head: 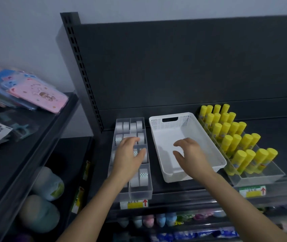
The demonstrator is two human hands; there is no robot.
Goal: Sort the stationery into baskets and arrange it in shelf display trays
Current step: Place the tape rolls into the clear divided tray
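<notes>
A clear divided display tray (140, 193) stands on the dark shelf and holds several white tape rolls (143, 177) on edge. My left hand (127, 155) lies over its middle compartments; the bent fingers touch the rolls and the thumb points right. Whatever is under the palm is hidden. Just to the right sits a white perforated basket (170, 119) with nothing visible inside. My right hand (191, 152) hovers over the basket's near half, fingers loosely curved and holding nothing.
Right of the basket, a stepped clear tray (261, 177) is packed with yellow glue sticks (233, 137). Price labels (134, 204) hang on the shelf's front edge. Pastel items (156, 220) fill the shelf below. A side rack at left carries pink and blue packets (48, 96).
</notes>
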